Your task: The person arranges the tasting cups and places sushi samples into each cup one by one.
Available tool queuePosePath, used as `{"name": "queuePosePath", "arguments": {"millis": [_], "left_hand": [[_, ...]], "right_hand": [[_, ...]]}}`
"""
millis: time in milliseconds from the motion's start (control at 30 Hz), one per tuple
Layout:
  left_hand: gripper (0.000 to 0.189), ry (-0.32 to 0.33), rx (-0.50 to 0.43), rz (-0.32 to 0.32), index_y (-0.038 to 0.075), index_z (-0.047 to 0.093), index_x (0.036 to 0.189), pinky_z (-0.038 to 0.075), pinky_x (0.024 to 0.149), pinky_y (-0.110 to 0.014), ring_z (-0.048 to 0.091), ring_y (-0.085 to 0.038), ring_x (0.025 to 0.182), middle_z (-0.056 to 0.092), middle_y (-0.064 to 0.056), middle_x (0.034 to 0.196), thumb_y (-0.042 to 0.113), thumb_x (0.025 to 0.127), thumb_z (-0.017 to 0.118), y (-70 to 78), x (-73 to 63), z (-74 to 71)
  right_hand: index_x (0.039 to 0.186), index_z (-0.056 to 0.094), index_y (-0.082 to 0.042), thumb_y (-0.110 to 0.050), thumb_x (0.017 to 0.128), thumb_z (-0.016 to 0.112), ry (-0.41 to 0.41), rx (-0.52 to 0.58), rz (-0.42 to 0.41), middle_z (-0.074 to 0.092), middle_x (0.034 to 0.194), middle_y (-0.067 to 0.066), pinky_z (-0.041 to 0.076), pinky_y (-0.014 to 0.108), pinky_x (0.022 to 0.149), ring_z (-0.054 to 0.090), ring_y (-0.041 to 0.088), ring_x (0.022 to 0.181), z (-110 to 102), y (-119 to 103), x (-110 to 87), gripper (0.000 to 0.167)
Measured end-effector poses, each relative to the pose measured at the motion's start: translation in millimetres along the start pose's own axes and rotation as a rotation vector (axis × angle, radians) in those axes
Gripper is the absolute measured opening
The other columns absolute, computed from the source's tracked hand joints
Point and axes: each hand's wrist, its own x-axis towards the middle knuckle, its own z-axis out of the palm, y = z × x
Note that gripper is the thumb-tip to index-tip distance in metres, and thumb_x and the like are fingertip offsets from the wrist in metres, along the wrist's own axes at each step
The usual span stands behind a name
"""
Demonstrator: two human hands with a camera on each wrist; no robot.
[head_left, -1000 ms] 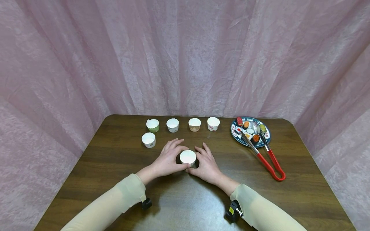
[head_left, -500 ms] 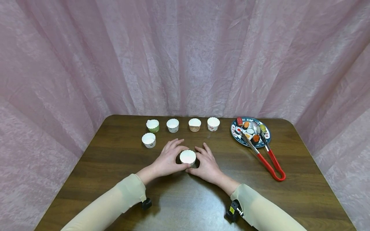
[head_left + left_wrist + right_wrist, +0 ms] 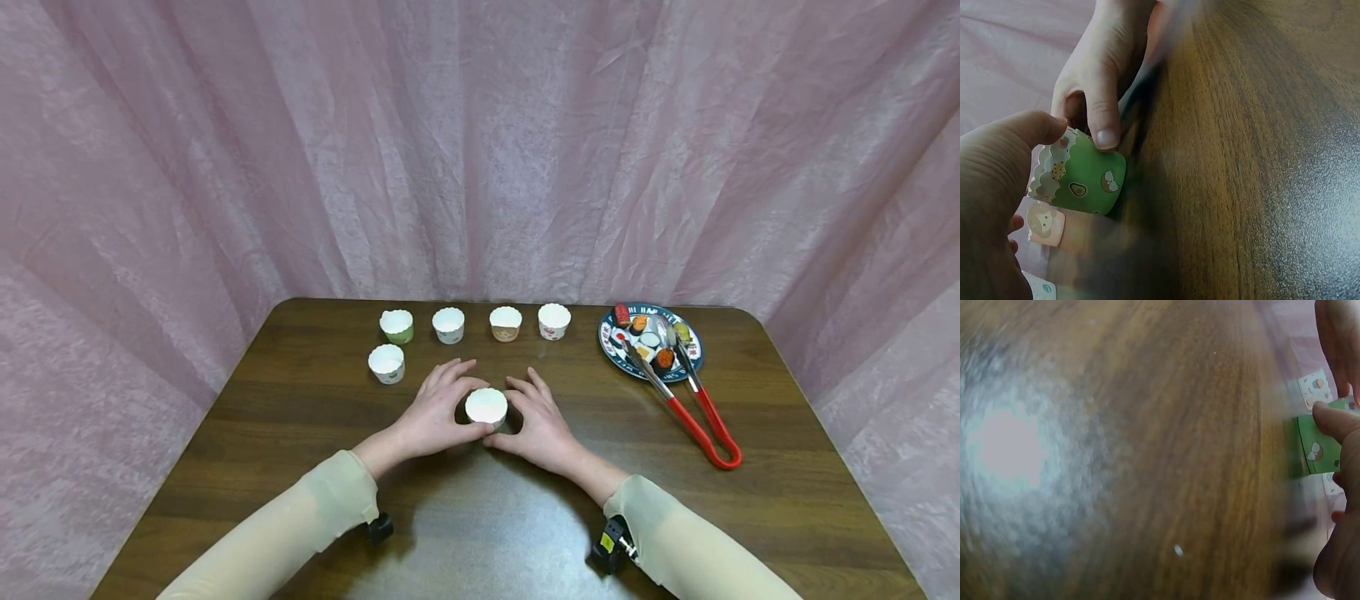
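A green paper baking cup [image 3: 486,407] with a scalloped white rim stands upright near the middle of the table, between both hands. In the left wrist view its green side [image 3: 1094,181] carries small printed pictures, and wavy edges show in layers at the rim. My left hand [image 3: 438,417] holds it from the left, thumb at the near side and fingers curving round the far side. From the right, my right hand [image 3: 540,429] grips it, its thumb [image 3: 1105,119] laid along the green wall. The right fingertips reach the cup's far right edge.
Along the back stand a green baking cup [image 3: 397,327], a white one [image 3: 448,326], a brown one [image 3: 506,325] and a patterned one [image 3: 554,322]. Another cup [image 3: 386,365] sits in front at left. Red-handled tongs [image 3: 705,429] lean on a plate [image 3: 609,354] of sushi pieces.
The cup has shifted very slightly away and to the left. My right hand and forearm have moved a little, with the wrist drifting right; my left hand stays nearly still.
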Motion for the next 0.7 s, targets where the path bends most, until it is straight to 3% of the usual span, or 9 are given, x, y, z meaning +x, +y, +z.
{"name": "queuePosePath", "arguments": {"millis": [467,700], "left_hand": [[0.059,-0.010,-0.017,0.000,0.020,0.063,0.135,0.014,0.118,-0.066,0.018,-0.034,0.153,0.034,-0.008,0.163,0.050,0.086,0.078,1.9,-1.8,-3.2],[0.058,-0.019,-0.037,0.014,0.020,0.063,0.135,0.014,0.117,-0.067,0.018,-0.037,0.153,0.033,-0.011,0.163,0.050,0.087,0.077,1.4,-2.4,-5.0]], "right_hand": [[0.136,0.065,-0.019,-0.053,0.086,0.078,0.008,0.059,-0.071,0.046,0.155,0.014,0.019,0.063,0.118,0.014,0.039,0.154,0.1,4.6,-0.4,0.061],[0.137,0.064,-0.020,-0.055,0.090,0.073,-0.003,0.069,-0.066,0.044,0.157,0.011,0.018,0.065,0.118,0.012,0.037,0.155,-1.0,3.5,-1.3,0.060]]}}
